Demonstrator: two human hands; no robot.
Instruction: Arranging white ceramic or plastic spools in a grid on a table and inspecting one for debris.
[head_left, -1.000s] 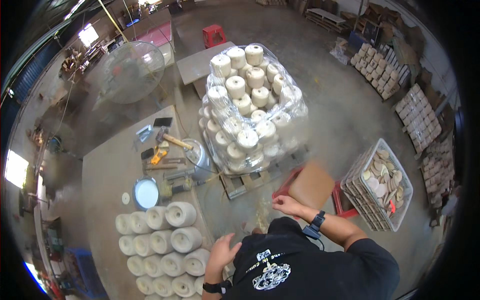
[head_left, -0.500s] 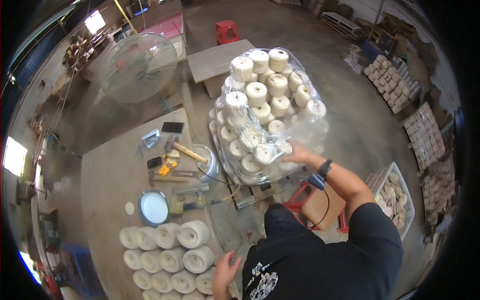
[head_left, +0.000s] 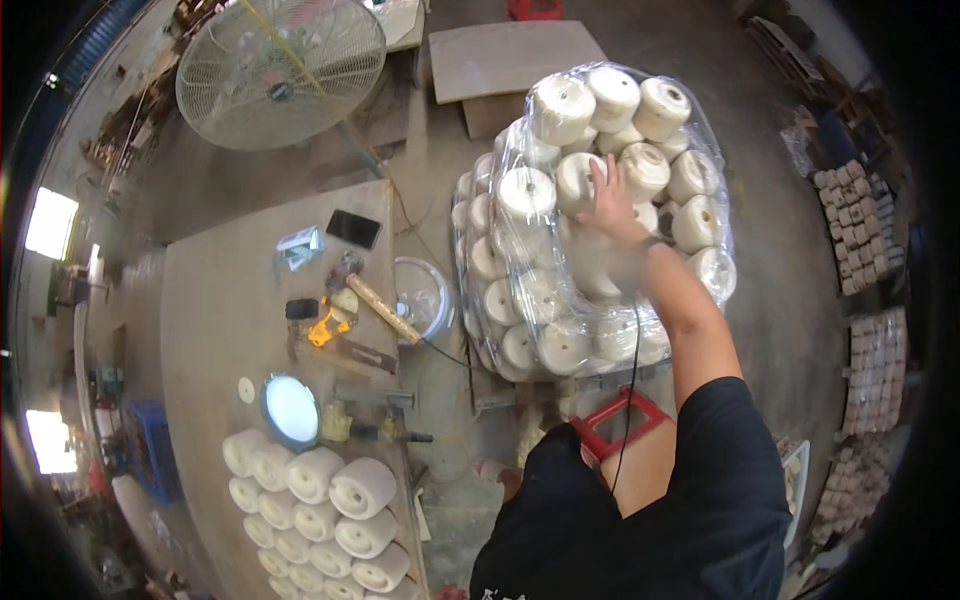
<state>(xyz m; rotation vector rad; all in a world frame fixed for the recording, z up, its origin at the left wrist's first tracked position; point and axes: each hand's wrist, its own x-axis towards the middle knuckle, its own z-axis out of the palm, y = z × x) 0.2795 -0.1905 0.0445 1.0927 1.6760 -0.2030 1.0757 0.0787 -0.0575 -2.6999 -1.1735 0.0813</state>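
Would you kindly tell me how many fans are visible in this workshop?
1. A single large round fan stands on the floor at the upper left, beyond the far end of the workbench. Others might be hidden outside the view.

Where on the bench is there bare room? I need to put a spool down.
The left half of the bench is bare, between its far edge and the round lamp. Crowded: hammer and tools on the right, spools along the near end.
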